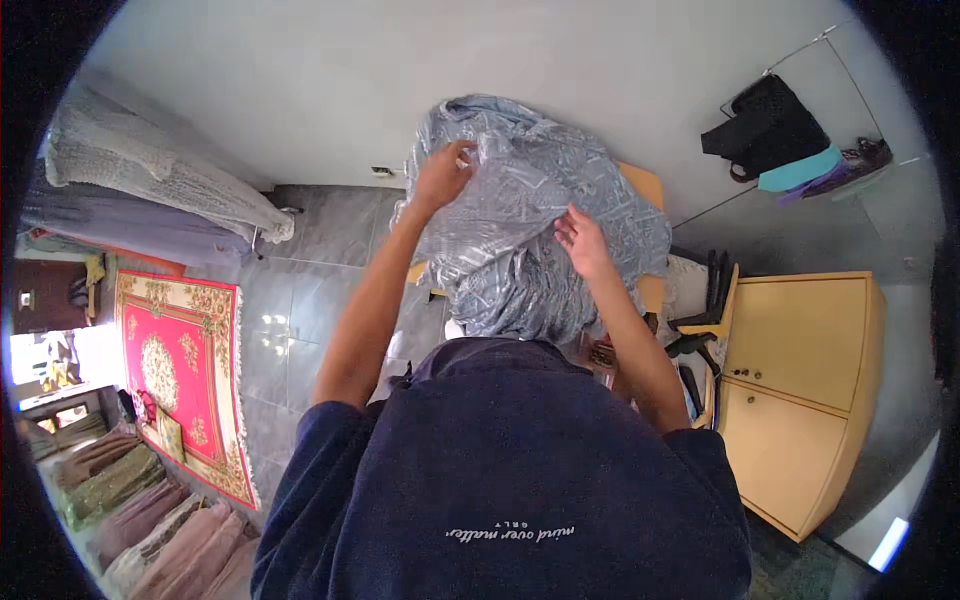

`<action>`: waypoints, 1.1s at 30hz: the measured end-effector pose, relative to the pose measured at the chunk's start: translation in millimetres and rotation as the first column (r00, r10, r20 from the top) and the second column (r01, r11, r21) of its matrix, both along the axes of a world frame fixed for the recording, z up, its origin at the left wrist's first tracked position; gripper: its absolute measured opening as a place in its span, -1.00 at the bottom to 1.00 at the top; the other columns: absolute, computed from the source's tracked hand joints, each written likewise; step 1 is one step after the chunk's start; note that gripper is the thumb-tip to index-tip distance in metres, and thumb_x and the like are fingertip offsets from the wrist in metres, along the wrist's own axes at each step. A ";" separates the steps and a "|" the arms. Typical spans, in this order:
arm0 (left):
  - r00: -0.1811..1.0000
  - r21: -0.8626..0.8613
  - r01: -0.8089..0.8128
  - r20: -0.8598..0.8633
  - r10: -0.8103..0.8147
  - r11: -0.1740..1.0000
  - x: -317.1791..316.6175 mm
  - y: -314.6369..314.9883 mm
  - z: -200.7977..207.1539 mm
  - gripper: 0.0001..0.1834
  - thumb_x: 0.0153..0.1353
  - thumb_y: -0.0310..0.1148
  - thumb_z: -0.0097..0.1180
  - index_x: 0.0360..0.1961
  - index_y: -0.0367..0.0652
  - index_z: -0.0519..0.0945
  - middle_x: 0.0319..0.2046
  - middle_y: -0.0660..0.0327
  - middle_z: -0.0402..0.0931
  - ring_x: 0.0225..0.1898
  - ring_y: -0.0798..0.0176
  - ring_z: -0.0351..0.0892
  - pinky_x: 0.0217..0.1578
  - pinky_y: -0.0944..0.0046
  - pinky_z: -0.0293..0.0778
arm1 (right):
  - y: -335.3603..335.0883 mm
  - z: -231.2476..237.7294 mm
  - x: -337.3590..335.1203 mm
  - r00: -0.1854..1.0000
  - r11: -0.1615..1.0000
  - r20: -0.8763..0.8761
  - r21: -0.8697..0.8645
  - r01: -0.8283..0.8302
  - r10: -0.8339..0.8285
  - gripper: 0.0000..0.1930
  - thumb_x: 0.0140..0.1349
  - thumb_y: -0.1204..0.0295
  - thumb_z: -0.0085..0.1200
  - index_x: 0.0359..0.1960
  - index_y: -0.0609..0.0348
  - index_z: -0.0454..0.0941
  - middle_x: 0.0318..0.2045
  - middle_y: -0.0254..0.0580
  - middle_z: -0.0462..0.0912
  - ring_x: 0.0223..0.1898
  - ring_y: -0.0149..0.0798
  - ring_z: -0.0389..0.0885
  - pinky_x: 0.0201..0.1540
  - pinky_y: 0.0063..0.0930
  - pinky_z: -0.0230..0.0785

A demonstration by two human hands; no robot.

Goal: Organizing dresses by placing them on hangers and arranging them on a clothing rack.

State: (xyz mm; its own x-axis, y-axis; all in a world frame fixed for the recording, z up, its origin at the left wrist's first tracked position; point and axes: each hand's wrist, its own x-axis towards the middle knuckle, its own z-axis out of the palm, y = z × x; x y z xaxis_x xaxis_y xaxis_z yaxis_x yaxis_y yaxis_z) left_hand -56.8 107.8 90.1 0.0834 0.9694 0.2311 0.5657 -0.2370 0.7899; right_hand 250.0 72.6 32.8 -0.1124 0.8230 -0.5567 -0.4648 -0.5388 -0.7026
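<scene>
A blue-grey cloth [520, 190] with a pale geometric pattern lies spread and rumpled in front of me, its near part gathered in tight folds. On its upper left area, my left hand [443, 177] has bent fingers closed on a bit of the fabric. My right hand [583, 242] is over the right middle of the cloth, at the end of a raised fold. Its fingers are apart and loosely curved, with the tips close to the fabric. What the cloth rests on is mostly hidden; yellowish wooden edges [642, 185] show beside it.
A yellow cabinet [790, 350] stands at right, by dark chair-like parts [705, 320]. Black and turquoise clothes [765, 125] hang at upper right. Draped fabrics [150, 180] are at left, above a red patterned rug [180, 370] on grey tiles [300, 300]. More folded fabrics [150, 520] lie lower left.
</scene>
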 end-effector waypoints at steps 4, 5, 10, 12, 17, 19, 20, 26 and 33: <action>0.941 0.254 -0.282 -0.113 0.318 0.925 33.8 -28.4 -29.5 -0.62 0.07 -0.48 0.16 -0.03 -0.17 0.49 -0.14 -0.01 0.47 0.00 -0.14 0.40 0.05 -0.02 0.34 | -5.1 -7.6 13.1 0.940 0.993 0.337 -0.081 0.084 -0.052 -0.45 0.23 0.31 0.16 0.25 0.13 0.34 0.14 -0.21 0.48 0.09 -0.20 0.46 0.07 -0.37 0.31; 0.911 0.296 -0.348 -0.119 0.396 0.889 45.9 -37.1 -22.4 -0.64 0.06 -0.49 0.14 -0.05 -0.18 0.48 -0.13 -0.01 0.45 -0.01 -0.15 0.38 0.05 -0.01 0.31 | -3.2 -11.5 15.2 0.906 0.995 0.412 0.052 0.089 -0.103 -0.48 0.23 0.34 0.14 0.22 0.15 0.37 0.12 -0.19 0.50 0.07 -0.19 0.47 0.08 -0.37 0.31; 0.818 0.210 -0.547 -0.069 0.571 0.810 95.1 -99.8 -45.6 -0.63 0.11 -0.47 0.10 -0.01 -0.19 0.45 -0.05 -0.03 0.40 0.06 -0.15 0.32 0.12 -0.09 0.21 | -4.0 5.1 -46.7 0.682 0.682 0.683 0.631 -0.369 -0.263 -0.66 0.24 0.46 0.06 0.07 0.21 0.51 0.01 -0.07 0.57 0.05 -0.14 0.53 0.15 -0.32 0.32; 0.817 0.158 -0.540 -0.134 0.560 0.826 102.5 -120.1 -72.3 -0.49 0.22 -0.32 0.07 0.19 -0.22 0.35 0.16 -0.11 0.30 0.24 -0.21 0.20 0.26 -0.11 0.09 | 0.7 11.7 -72.7 0.693 0.405 0.710 0.674 -0.618 -0.123 -0.67 0.26 0.47 0.04 0.07 0.16 0.53 0.05 -0.09 0.57 0.09 -0.05 0.52 0.18 -0.33 0.31; 0.855 -0.157 -0.439 -0.376 0.357 0.885 83.6 -175.3 -148.5 -0.29 0.33 0.11 -0.13 0.36 -0.12 0.26 0.42 -0.11 -0.02 0.47 -0.19 -0.18 0.39 -0.24 -0.23 | 24.0 -51.7 -50.9 0.052 0.262 0.987 0.091 -0.961 -0.152 -0.45 0.34 0.17 -0.08 0.35 -0.03 0.26 0.46 -0.18 0.05 0.48 -0.17 -0.03 0.34 0.46 -0.32; 0.787 -0.229 -0.535 -0.486 0.380 0.814 75.9 -195.4 -118.1 -0.27 0.32 0.12 -0.11 0.34 -0.17 0.27 0.41 -0.19 -0.04 0.46 -0.24 -0.21 0.39 -0.27 -0.26 | 7.3 -63.8 -47.6 -0.056 0.279 0.996 -0.034 -0.960 -0.071 -0.37 0.35 0.14 -0.10 0.43 -0.08 0.10 0.49 -0.20 -0.07 0.50 -0.16 -0.11 0.36 0.44 -0.44; 0.730 -0.259 -0.627 -0.523 0.439 0.735 73.8 -200.6 -105.4 -0.26 0.32 0.11 -0.09 0.33 -0.22 0.27 0.40 -0.23 -0.04 0.46 -0.27 -0.21 0.38 -0.28 -0.27 | -1.8 -68.4 -51.9 -0.032 0.292 0.998 -0.012 -0.956 -0.063 -0.37 0.36 0.11 -0.12 0.44 -0.09 0.08 0.50 -0.21 -0.08 0.50 -0.15 -0.11 0.36 0.43 -0.45; 0.895 0.171 -0.399 -0.141 0.423 0.901 80.4 -124.6 -107.5 -0.40 0.35 -0.17 -0.04 0.34 -0.21 0.24 0.38 -0.19 0.04 0.43 -0.24 -0.08 0.38 -0.19 -0.14 | -1.2 -65.2 -59.4 -0.092 0.297 0.994 -0.069 -0.952 -0.063 -0.35 0.42 0.06 -0.23 0.48 -0.17 -0.07 0.51 -0.28 -0.18 0.51 -0.16 -0.20 0.40 0.33 -0.50; 0.866 -0.017 -0.327 -0.406 0.293 0.945 38.6 -153.3 -165.2 -0.30 0.30 0.15 -0.11 0.38 0.06 0.26 0.45 0.04 -0.04 0.49 -0.01 -0.17 0.40 -0.24 -0.29 | -17.4 -65.5 -65.1 -0.198 0.284 0.980 -0.197 -0.938 0.026 -0.34 0.41 -0.01 -0.28 0.48 -0.16 -0.08 0.52 -0.33 -0.22 0.52 -0.22 -0.27 0.40 0.35 -0.47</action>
